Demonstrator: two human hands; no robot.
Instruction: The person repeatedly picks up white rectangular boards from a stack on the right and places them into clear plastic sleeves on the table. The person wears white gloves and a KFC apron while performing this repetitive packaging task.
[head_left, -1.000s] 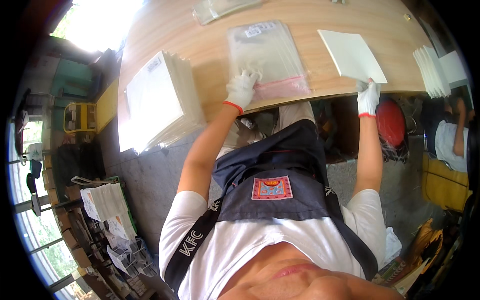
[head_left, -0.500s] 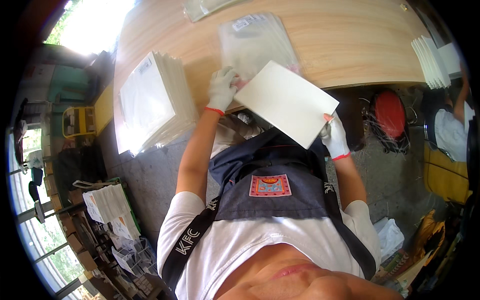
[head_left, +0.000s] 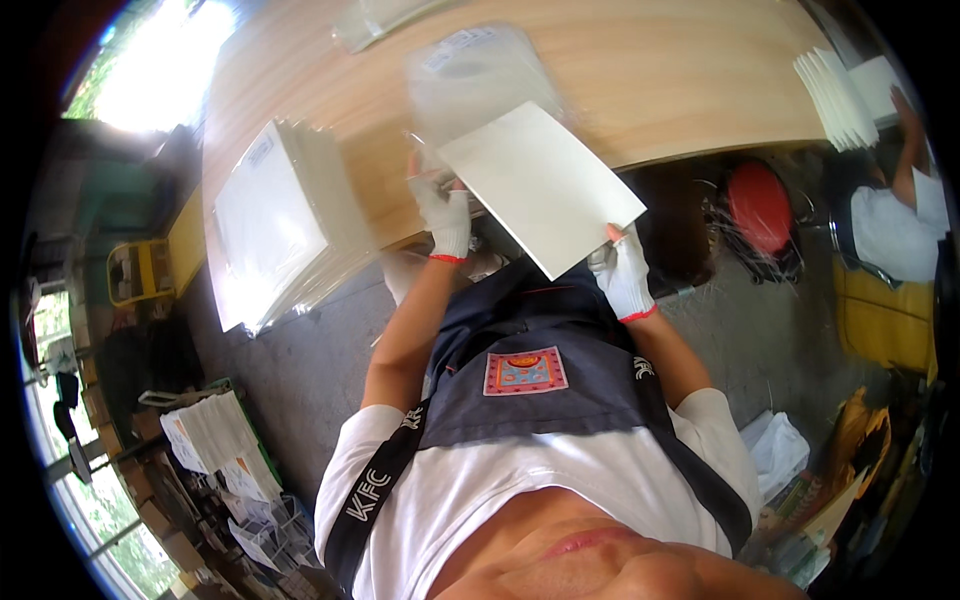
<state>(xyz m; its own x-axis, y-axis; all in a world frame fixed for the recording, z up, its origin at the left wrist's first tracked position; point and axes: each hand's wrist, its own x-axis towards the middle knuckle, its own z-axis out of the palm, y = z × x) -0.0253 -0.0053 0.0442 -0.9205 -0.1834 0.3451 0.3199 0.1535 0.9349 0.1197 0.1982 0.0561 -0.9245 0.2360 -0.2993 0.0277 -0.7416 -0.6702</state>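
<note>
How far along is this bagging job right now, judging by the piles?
Done: a tall stack of bagged sheets sits at the table's left. In hand: the right hand holds a white sheet at the clear bag, held by the left hand. Left: loose sheets far right.

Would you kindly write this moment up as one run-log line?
left hand: gloved, at clear bag opening | right hand: gloved, grips white board corner | board tilted over table edge | bagged stack at left
</note>
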